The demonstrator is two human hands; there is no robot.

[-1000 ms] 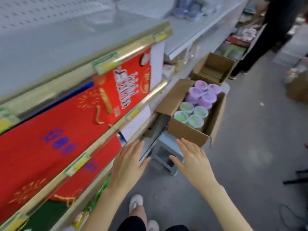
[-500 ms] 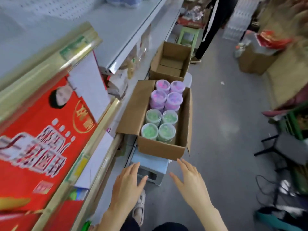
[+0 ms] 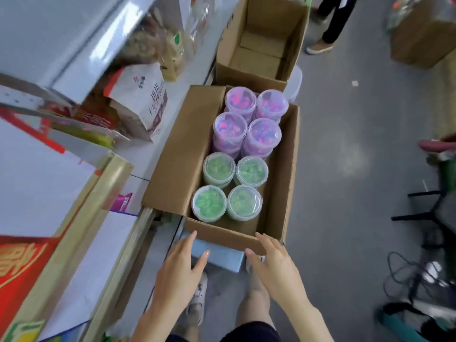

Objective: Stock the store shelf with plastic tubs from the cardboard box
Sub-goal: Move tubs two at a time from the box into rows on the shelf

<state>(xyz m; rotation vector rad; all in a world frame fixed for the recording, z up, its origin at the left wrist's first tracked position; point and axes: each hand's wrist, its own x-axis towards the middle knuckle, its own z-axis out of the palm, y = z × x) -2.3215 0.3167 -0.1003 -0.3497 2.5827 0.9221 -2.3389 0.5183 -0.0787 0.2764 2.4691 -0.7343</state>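
Two bare hands reach forward, palms down, fingers straight and spread, holding nothing. The left hand is at 7 o'clock and the right hand at 5 o'clock. Their fingertips are at the near wall of an open cardboard box; contact is unclear. The box rests on a pale blue stool. Inside, green tubs fill the near end and stacked purple tubs the far end. The store shelf runs along 9 o'clock. A second box stands at 12 o'clock.
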